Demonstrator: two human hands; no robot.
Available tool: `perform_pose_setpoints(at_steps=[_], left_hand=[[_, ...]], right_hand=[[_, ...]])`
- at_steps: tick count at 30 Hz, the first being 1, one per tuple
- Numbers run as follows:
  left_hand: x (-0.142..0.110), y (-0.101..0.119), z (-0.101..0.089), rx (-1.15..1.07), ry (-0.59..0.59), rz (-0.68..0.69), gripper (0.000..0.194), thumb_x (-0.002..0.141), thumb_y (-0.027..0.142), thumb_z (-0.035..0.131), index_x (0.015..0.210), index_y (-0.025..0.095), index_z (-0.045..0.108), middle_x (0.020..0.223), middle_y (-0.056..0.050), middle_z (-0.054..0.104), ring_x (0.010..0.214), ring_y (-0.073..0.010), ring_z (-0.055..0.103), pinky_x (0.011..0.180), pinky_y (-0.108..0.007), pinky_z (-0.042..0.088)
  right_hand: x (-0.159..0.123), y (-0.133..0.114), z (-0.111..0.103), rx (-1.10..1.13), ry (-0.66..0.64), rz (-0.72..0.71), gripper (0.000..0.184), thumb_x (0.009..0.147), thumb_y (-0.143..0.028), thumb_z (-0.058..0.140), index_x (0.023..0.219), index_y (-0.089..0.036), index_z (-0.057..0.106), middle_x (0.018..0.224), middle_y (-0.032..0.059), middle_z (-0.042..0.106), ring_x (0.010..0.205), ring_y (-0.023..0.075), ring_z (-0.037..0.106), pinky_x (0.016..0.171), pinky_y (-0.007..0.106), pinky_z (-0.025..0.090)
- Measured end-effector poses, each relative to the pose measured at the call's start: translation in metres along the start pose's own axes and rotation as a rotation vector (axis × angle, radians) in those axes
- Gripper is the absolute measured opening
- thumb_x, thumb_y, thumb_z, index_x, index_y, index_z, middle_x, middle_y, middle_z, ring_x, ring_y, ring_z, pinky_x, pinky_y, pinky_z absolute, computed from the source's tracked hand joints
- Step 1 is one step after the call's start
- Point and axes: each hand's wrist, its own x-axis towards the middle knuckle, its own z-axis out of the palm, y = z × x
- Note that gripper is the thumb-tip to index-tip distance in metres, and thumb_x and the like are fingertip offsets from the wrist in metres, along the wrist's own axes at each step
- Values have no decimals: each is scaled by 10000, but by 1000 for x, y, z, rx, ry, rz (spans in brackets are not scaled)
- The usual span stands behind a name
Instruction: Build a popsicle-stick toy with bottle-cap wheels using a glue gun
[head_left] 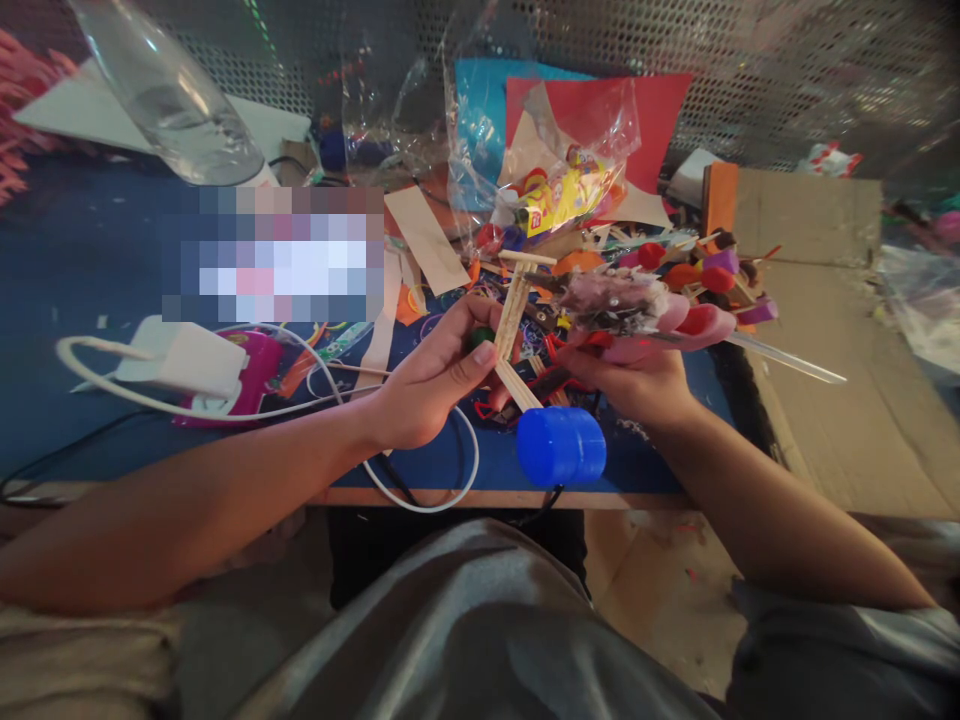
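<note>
My left hand [442, 375] pinches a frame of pale wooden craft sticks [513, 315], with a short crosspiece at its top. A blue cylinder like bottle caps [561, 446] sits at its lower end, near the table's front edge. A small dark green round piece [480, 338] shows by the left fingers. My right hand [637, 385] is closed around a pink hot glue gun [619, 303], whose front is caked with greyish residue. A clear glue stick [787, 360] sticks out of its back. The nozzle points left, at the upper part of the sticks; whether it touches them I cannot tell.
Colourful scraps [720, 270] crowd the table beyond my hands. A white charger [184, 360] with a looping cable lies left. Behind stand a clear bottle [187, 110] and a plastic bag [570, 185] before red card [660, 110]. Cardboard [840, 350] covers the right side.
</note>
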Motion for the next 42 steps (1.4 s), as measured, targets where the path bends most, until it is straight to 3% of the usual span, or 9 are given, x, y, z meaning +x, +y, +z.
perform_pose_setpoints(at_steps=[4,11,17,28,34,37,42], left_hand=[[0,1,1,-1,13,4,302,1114,485,724,1171,241,554,1066,-5,625,790,-88,663,756,-244,589],[-1,3,4,-13,69,-15,324,1088,493,763,1168,251,562,1062,1,633,795,-94,650,745,-241,598],[1,8,5,-14,70,-16,352,1082,505,773,1140,242,546,997,23,626,762,-88,676,714,-231,588],[3,9,6,-32,108,-49,444,1020,540,842,1148,243,537,989,28,650,734,-95,680,704,-243,627],[3,9,4,-25,142,-46,396,1026,538,828,1160,235,610,1049,3,669,756,-101,679,703,-240,635],[5,7,2,2,196,-18,357,1034,536,816,1136,233,658,1070,-16,679,779,-106,674,704,-234,622],[9,-1,-5,54,382,119,338,1004,528,853,1110,256,683,1081,-20,656,836,-121,645,707,-247,591]], right_hand=[[1,-2,0,26,-13,-17,122,838,-365,884,773,-289,815,790,-19,813,738,205,774,719,364,683],[0,1,-2,10,-105,27,317,861,-600,913,822,-291,853,843,15,854,812,249,810,798,424,725],[-1,6,-3,43,-139,54,310,858,-598,929,833,-297,862,855,13,869,811,253,824,824,442,729],[-3,3,-1,50,36,-25,273,870,-494,942,803,-278,791,832,-9,798,783,219,775,797,414,699],[-8,8,-2,159,29,106,354,822,-580,957,865,-283,770,786,-27,736,703,179,692,719,380,637],[-6,6,-1,329,31,164,436,785,-633,960,962,-287,763,744,-36,668,622,166,602,612,367,539],[8,-1,0,409,98,134,426,800,-607,939,980,-294,714,682,-45,618,622,170,593,612,369,480]])
